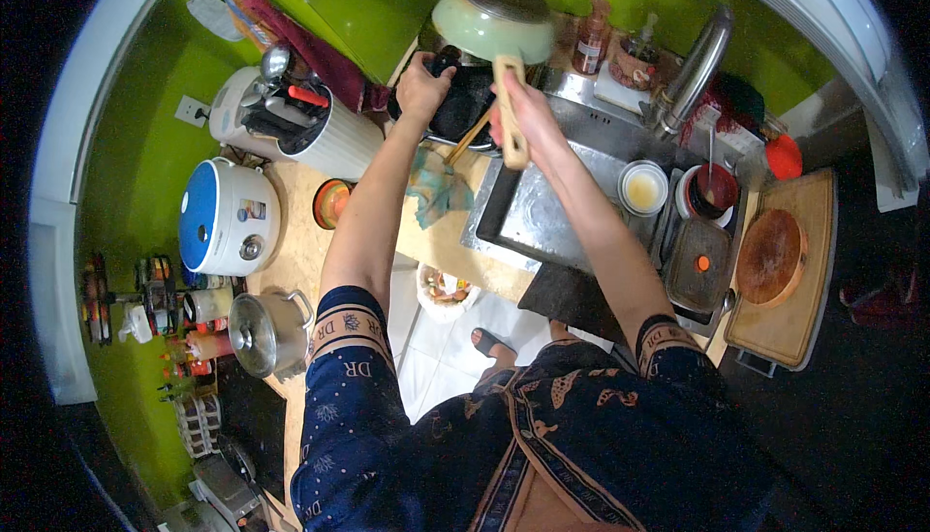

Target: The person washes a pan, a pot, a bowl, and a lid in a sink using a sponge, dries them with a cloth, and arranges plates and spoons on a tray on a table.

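Observation:
My right hand (534,112) is closed around the cream handle of a mint-green pan (483,32). That pan is raised above the back of the counter, its dark underside tilted upward. My left hand (423,89) grips a black handle (445,59), which seems to belong to dark cookware (461,112) below the green pan; the join is partly hidden. Wooden chopsticks (471,138) lean at the front of the dark cookware. A green patterned cloth (438,189) lies on the counter (429,238) between my forearms.
The steel sink (541,205) and its faucet (697,74) are on the right, with stacked bowls (644,189), a lidded container (699,263) and cutting boards (771,259) beyond. A utensil holder (338,136), rice cooker (229,216) and steel pot (269,332) stand left. A waste bin (445,307) sits below.

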{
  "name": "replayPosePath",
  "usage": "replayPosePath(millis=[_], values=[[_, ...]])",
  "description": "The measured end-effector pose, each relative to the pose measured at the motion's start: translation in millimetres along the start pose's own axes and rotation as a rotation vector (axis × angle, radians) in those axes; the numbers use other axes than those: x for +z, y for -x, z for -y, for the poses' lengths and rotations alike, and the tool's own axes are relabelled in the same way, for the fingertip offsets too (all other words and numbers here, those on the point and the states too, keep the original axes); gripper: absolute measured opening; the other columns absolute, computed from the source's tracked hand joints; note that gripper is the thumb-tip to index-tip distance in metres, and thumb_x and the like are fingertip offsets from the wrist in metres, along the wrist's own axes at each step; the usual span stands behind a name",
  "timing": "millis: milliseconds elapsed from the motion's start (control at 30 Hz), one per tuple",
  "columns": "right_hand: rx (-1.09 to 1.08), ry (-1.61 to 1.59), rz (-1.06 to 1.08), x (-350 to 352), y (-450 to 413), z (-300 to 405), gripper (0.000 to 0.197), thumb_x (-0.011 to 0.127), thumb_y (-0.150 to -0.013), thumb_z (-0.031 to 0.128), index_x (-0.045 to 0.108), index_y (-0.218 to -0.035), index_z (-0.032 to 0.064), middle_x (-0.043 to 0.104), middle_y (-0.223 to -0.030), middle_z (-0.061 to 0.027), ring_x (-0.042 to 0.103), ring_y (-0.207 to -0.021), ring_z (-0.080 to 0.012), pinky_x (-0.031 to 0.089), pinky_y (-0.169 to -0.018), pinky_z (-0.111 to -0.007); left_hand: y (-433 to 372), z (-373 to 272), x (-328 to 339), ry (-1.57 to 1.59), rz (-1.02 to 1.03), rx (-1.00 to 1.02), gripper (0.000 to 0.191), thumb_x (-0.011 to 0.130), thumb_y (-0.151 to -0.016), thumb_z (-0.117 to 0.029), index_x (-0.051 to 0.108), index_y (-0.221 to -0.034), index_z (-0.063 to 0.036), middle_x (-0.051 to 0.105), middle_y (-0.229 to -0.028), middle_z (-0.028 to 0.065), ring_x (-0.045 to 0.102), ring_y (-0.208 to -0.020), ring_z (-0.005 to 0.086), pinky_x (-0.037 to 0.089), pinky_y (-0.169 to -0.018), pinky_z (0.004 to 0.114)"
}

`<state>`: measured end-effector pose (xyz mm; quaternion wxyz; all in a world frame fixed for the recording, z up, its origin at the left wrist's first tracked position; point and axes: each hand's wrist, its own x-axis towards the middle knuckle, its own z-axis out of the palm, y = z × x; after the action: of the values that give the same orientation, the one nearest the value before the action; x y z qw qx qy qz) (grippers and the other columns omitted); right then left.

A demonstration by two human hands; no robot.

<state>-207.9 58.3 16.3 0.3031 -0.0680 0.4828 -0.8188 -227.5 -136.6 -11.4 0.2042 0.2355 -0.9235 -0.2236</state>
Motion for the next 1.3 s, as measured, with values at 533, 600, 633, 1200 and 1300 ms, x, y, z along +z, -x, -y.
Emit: replayPosePath(millis=[533,600,633,1200,1300], values=[[0.219,-0.254,-0.06,45,-130,-23,0.044,0.04,-0.087,0.046,0.041,-0.113,0.0098,0.05,-0.108,-0.0128,0.052,-0.096,-0.0294,0.041,-0.078,-0.054,-67,27,3,0.712,0.791,-0.292,0.036,0.048,-0.079,-0.016,0.042,-0.113,-0.0072,0.056,-0.093,0.009,0.056,-0.078,0.0231,0.047,-0.062,0.032],[0.233,-0.253,-0.059,13,-157,-20,0.041,0.039,-0.088,0.041,0.041,-0.113,0.0093,0.048,-0.111,-0.0142,0.05,-0.099,-0.0315,0.036,-0.085,-0.055,-51,-3,-5,0.785,0.629,-0.27,0.026,0.047,-0.085,-0.017,0.05,-0.109,-0.0067,0.059,-0.094,0.0057,0.058,-0.08,0.0124,0.047,-0.067,0.026],[0.27,-0.286,-0.039,7,-166,-21,0.046,0.04,-0.088,0.04,0.032,-0.124,0.0114,0.038,-0.126,-0.0084,0.041,-0.113,-0.0278,0.027,-0.089,-0.061,-41,1,-12,0.806,0.524,-0.163,0.033,0.05,-0.083,-0.023,0.049,-0.11,-0.0053,0.059,-0.091,0.0072,0.057,-0.079,0.0143,0.046,-0.065,0.025],[0.457,-0.483,0.195,-5,-206,48,0.027,0.038,-0.086,0.022,0.054,-0.095,0.0034,0.054,-0.093,-0.0171,0.052,-0.082,-0.0367,0.043,-0.065,-0.05,60,35,-76,0.352,0.388,-0.428,0.037,0.066,-0.069,-0.041,0.056,-0.065,-0.0062,0.04,-0.053,-0.0029,0.036,-0.045,0.0062,0.028,-0.04,0.022],[0.586,-0.647,0.201,-8,-219,58,0.025,0.037,-0.086,0.02,0.052,-0.09,0.0009,0.052,-0.085,-0.0185,0.05,-0.079,-0.035,0.044,-0.063,-0.047,63,46,-83,0.402,0.378,-0.271,0.042,0.066,-0.069,-0.044,0.058,-0.069,-0.0027,0.042,-0.053,-0.0016,0.039,-0.046,0.007,0.029,-0.04,0.023]])
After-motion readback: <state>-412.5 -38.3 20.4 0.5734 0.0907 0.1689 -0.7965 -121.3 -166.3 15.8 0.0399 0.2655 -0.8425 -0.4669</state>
